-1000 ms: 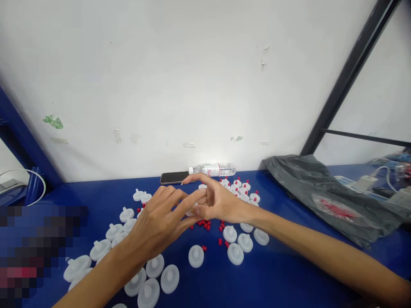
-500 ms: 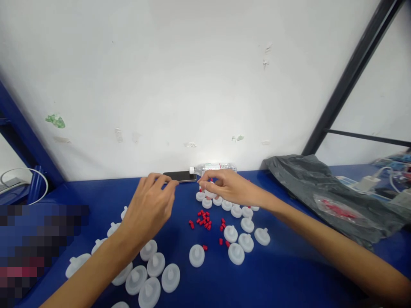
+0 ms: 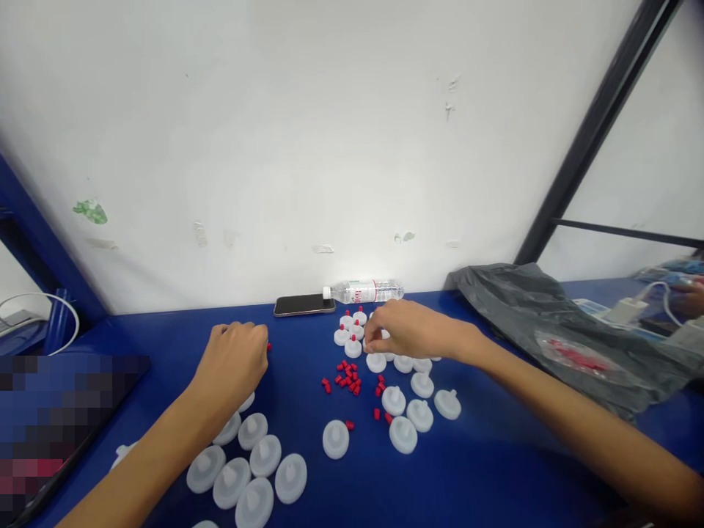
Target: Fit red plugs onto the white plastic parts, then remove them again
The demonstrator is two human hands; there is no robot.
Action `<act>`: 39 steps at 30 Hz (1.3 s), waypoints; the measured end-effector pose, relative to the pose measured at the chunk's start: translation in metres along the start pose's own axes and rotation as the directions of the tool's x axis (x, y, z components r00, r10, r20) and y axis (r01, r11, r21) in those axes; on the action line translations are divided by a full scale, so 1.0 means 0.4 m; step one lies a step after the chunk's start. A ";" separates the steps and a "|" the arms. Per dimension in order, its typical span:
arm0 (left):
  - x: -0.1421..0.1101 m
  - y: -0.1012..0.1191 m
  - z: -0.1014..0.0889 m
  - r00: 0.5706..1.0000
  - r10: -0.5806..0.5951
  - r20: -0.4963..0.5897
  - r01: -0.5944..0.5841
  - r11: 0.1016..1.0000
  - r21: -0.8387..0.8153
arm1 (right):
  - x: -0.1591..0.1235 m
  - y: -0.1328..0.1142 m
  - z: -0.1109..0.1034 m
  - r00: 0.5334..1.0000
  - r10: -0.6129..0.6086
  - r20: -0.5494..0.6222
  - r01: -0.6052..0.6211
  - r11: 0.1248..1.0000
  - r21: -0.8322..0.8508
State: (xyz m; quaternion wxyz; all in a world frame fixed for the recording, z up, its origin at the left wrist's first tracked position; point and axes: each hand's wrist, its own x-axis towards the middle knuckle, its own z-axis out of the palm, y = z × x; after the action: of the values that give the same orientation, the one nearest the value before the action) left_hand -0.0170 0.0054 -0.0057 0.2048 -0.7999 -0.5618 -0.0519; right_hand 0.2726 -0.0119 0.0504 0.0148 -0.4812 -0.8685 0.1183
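My left hand (image 3: 234, 367) is closed above the left of the table, its fingers curled under. A bit of a small red cap (image 3: 269, 347) shows at its fingertips. My right hand (image 3: 404, 328) is pinched, fingertips down, at a white round plastic disc (image 3: 385, 334) in the back group; the fingers partly cover it. Just left of that hand, several white discs (image 3: 353, 347) carry red caps on their nozzles. Loose red caps (image 3: 348, 378) lie scattered in the middle. More discs without red caps (image 3: 265, 456) lie front left, and others (image 3: 421, 416) at the right.
A black phone (image 3: 304, 305) and a clear bottle on its side (image 3: 366, 291) lie along the wall. At the right is a grey plastic bag (image 3: 511, 323) with a clear packet of red pieces (image 3: 577, 357). Another person's hand (image 3: 688, 297) shows at far right.
My left hand has drawn a little left and down, its fingers now curled. My right hand has moved right and lower, uncovering the red-capped discs. A person's hand has appeared at far right.
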 end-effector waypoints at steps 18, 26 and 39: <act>0.025 -0.021 0.015 0.997 0.042 0.062 -0.026 0.968 -0.250 | 0.036 -0.007 0.088 0.986 -0.134 -0.104 0.123 0.987 -0.103; 0.020 0.023 0.025 0.982 0.164 0.089 -0.115 0.907 -0.405 | 0.049 -0.002 0.114 0.984 -0.167 -0.069 0.160 0.982 -0.100; 0.015 0.043 0.025 0.984 0.149 0.095 -0.083 0.865 -0.494 | 0.042 -0.005 0.101 0.961 -0.194 -0.198 0.177 0.979 -0.098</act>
State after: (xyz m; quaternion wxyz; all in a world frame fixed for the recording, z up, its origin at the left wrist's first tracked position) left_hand -0.0004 0.0094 -0.0175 -0.0381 -0.8597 -0.4933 -0.1271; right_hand 0.2564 -0.0065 0.0101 0.0968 -0.4075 -0.9075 0.0312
